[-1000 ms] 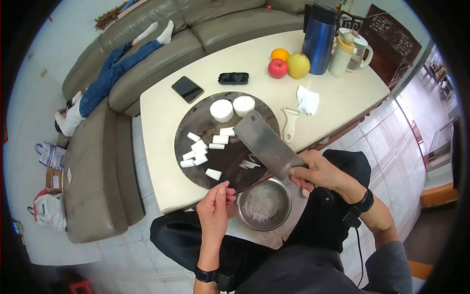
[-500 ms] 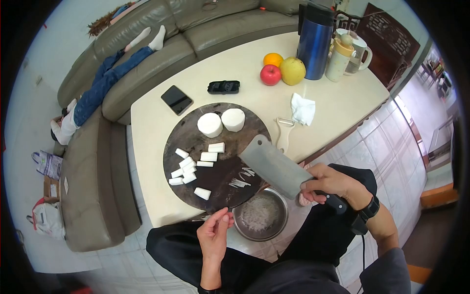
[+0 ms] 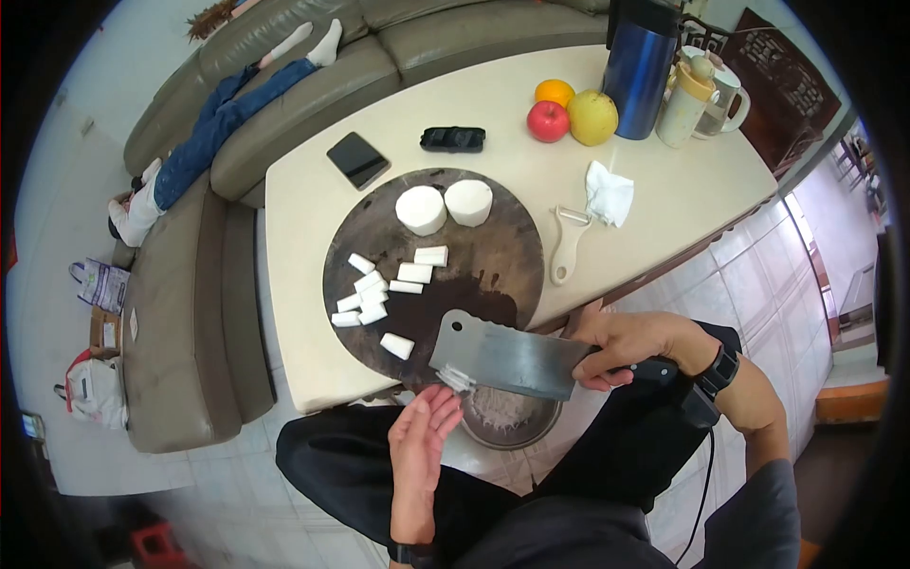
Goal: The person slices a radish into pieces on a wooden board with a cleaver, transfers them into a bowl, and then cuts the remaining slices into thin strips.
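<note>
My right hand [image 3: 630,351] is wrapped round the black handle of a cleaver [image 3: 507,358], its blade lying across the front edge of a round dark board [image 3: 474,256]. Thin white shreds [image 3: 456,379] lie at the blade's lower left corner. Just below them is my left hand [image 3: 424,427], palm up, fingers stretched out and holding nothing. Several white cut pieces [image 3: 368,292] are on the board's left part, one [image 3: 397,346] apart near the front. Two thick white rounds [image 3: 421,210] stand at its back. A metal bowl [image 3: 512,422] with white shreds sits below the blade, partly hidden.
On the table [image 3: 313,218] are a phone [image 3: 358,159], a black object [image 3: 453,139], an apple [image 3: 548,121], other fruit, a blue flask [image 3: 642,71], bottles, a peeler [image 3: 569,248] and a white cloth [image 3: 609,193]. A person [image 3: 204,152] lies on the sofa [image 3: 180,332].
The cleaver has moved down and left to the board's front edge. The shreds now lie at its blade instead of on the board. My left hand's fingers have spread. The whole view has shifted slightly.
</note>
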`<act>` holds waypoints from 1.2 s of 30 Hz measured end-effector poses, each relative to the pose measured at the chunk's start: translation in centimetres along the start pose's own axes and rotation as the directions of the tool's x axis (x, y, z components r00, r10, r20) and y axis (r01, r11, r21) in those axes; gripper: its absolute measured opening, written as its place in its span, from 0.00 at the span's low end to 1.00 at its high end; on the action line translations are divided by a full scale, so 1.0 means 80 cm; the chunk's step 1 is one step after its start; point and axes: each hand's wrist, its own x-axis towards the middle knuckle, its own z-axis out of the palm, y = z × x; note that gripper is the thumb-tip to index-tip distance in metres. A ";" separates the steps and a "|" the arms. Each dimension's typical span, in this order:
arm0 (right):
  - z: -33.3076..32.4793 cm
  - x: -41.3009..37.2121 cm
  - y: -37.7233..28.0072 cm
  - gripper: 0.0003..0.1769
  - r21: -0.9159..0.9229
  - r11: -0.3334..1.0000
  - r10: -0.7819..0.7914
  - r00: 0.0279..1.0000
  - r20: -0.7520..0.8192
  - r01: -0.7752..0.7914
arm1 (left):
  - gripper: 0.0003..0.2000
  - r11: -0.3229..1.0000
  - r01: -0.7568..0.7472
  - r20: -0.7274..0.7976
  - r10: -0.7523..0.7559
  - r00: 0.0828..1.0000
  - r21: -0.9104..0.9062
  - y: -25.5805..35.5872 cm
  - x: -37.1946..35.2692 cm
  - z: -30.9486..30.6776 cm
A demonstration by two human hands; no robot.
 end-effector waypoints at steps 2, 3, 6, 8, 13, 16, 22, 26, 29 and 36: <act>0.006 0.000 0.005 0.15 -0.057 0.998 0.035 0.999 0.042 -0.033 | 0.20 0.850 0.169 0.177 -0.091 0.980 -0.499 -0.014 0.010 -0.003; 0.012 -0.001 0.007 0.15 -0.087 0.995 0.043 0.998 0.052 -0.039 | 0.22 0.819 0.222 0.240 -0.107 0.965 -0.529 -0.019 0.008 0.001; 0.029 -0.006 0.011 0.14 -0.158 0.983 0.104 0.993 0.055 -0.094 | 0.20 0.741 0.276 0.268 -0.134 0.954 -0.612 -0.021 -0.002 0.014; 0.041 -0.009 0.014 0.14 -0.194 0.978 0.080 0.997 -0.009 -0.080 | 0.18 0.755 0.275 0.278 -0.127 0.952 -0.596 -0.032 -0.003 0.012; 0.054 -0.007 0.027 0.15 -0.219 0.972 0.078 0.996 -0.050 -0.087 | 0.03 0.856 0.205 0.200 -0.122 0.972 -0.475 -0.054 -0.003 0.018; 0.062 -0.005 0.044 0.15 -0.374 0.928 -0.037 0.997 -0.072 0.007 | 0.06 0.871 0.185 0.119 -0.147 0.982 -0.455 -0.067 0.000 0.019; 0.051 -0.030 0.011 0.12 -0.170 0.985 -0.005 0.986 -0.166 -0.024 | 0.10 0.987 0.130 0.132 -0.117 0.984 -0.091 -0.098 0.015 0.008; 0.044 -0.034 0.018 0.11 -0.116 0.987 -0.138 0.951 -0.275 0.110 | 0.12 0.958 0.094 0.103 -0.125 0.987 0.269 -0.135 0.028 0.007; 0.045 -0.041 0.008 0.11 -0.083 0.985 -0.172 0.935 -0.310 0.153 | 0.15 0.910 -0.095 0.124 0.048 0.991 0.405 -0.159 0.038 -0.003; 0.046 -0.049 -0.002 0.12 -0.064 0.983 -0.183 0.906 -0.382 0.172 | 0.10 0.905 -0.209 0.110 0.180 0.977 0.371 -0.153 0.038 -0.004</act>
